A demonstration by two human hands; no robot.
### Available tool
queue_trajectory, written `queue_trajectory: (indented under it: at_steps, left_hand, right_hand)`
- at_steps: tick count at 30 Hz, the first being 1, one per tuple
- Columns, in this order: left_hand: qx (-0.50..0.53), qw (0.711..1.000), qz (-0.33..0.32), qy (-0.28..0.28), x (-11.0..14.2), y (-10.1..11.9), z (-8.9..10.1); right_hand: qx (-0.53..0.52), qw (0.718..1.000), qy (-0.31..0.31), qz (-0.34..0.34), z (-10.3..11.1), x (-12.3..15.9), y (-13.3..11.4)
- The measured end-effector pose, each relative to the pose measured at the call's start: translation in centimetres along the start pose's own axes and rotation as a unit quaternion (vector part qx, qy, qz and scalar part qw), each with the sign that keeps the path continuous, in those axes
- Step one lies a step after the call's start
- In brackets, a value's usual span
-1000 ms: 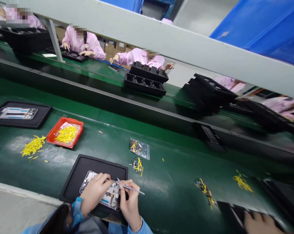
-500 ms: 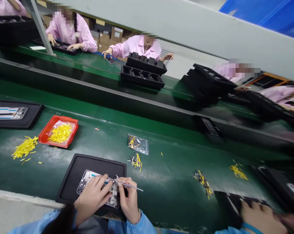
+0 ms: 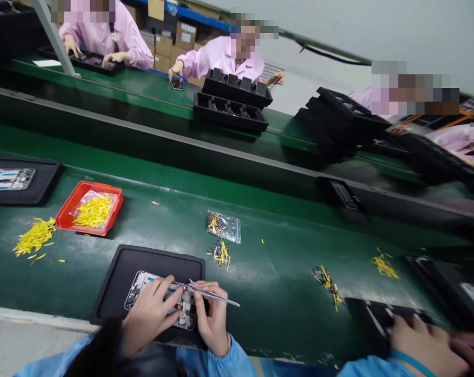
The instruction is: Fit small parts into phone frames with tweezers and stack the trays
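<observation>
An opened phone [image 3: 143,283] with bare circuit parts lies on a black foam tray [image 3: 164,257] in front of me. My left hand [image 3: 153,309] rests over the phone with its fingers spread, touching its surface. Slim metal tweezers [image 3: 223,298] are pinched in my right hand [image 3: 213,317], which is at the phone's right end. Their shaft points out to the right. A small pale tip shows above the fingers, but what it belongs to I cannot make out. The fingers hide part of the circuit parts.
A red bin [image 3: 113,212] holds yellow strips, with a loose yellow pile [image 3: 35,235] beside it. Beyond my tray lie a zip bag [image 3: 231,229] and mixed strips [image 3: 221,254]. A co-worker's hand [image 3: 421,340] is at right. People in pink sit across the bench.
The view has shifted slightly. The tweezers' outer end sits a little farther right and higher, and my right hand has moved slightly right. My left hand stays on the phone.
</observation>
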State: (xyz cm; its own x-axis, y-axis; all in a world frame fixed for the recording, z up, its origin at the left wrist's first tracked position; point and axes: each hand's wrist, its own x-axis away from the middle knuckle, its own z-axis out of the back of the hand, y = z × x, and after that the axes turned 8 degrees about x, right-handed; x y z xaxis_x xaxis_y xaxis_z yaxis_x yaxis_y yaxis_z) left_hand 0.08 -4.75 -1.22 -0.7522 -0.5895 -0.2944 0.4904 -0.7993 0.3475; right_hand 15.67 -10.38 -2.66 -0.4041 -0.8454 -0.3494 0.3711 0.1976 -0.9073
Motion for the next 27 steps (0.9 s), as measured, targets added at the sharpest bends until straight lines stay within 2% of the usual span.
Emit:
queue_trajectory:
  at_steps: [5,10,13,21,27]
  left_hand:
    - [0.005,1.000,-0.001,0.026,-0.2,0.2,-0.1]
    - [0.143,0.986,0.076,0.026,-1.1,-0.3,0.9]
    - [0.171,0.980,0.100,0.026,-1.6,-0.5,1.0]
    - [0.099,0.990,0.094,0.018,-2.2,-0.7,0.3]
    - [0.058,0.994,0.080,0.044,-2.0,-0.4,0.3]
  right_hand:
    - [0.025,1.000,0.006,-0.009,-0.4,0.2,0.0]
    - [0.035,0.999,0.012,-0.029,-0.7,0.4,-0.1]
    - [0.042,0.999,0.005,-0.032,-0.8,0.4,0.0]
    - [0.085,0.996,-0.016,-0.022,-0.8,0.3,0.5]
    - [0.085,0.996,-0.012,-0.018,-0.9,0.3,0.3]
